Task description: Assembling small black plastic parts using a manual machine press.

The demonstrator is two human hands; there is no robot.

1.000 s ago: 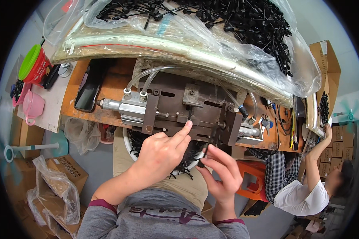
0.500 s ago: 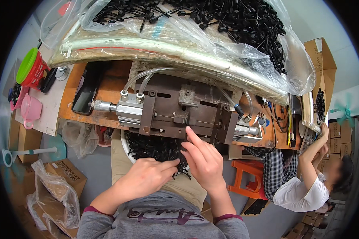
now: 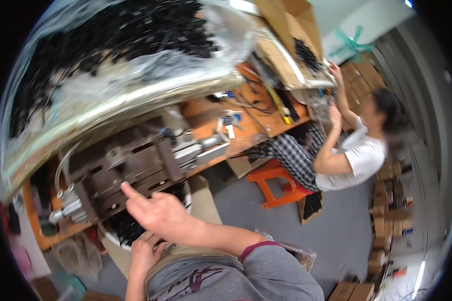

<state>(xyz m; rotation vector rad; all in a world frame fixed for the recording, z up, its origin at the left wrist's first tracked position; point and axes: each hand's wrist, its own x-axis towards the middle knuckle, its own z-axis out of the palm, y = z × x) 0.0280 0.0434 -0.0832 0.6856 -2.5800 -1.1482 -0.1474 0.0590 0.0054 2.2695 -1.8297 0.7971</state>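
My right hand (image 3: 160, 213) reaches over to a dark brown metal fixture (image 3: 128, 173), its index finger stretched out and the fingertip at the fixture's middle. The other fingers are loosely bent, and I see nothing held in them. Lower down, my left hand (image 3: 144, 253) is at the near side of a white basin (image 3: 188, 196) of black stick-like parts (image 3: 123, 231). Its fingers are bent and partly hidden, and motion blur smears them. Silvery cylinders sit at both ends of the fixture, the right cylinder (image 3: 191, 152) being the larger in view.
A plastic-lined tray (image 3: 130, 103) heaped with black parts stands behind the fixture. Cables and small tools lie on the orange-brown workbench (image 3: 206, 120). At the right a co-worker (image 3: 356, 155) in a white shirt sits by an orange stool (image 3: 268, 183). Cardboard boxes (image 3: 391, 215) line the far right.
The view has swung to the right, so fixture and basin now appear further left and tilted. My right index finger stays at the fixture; my left hand is now closer beneath the right.
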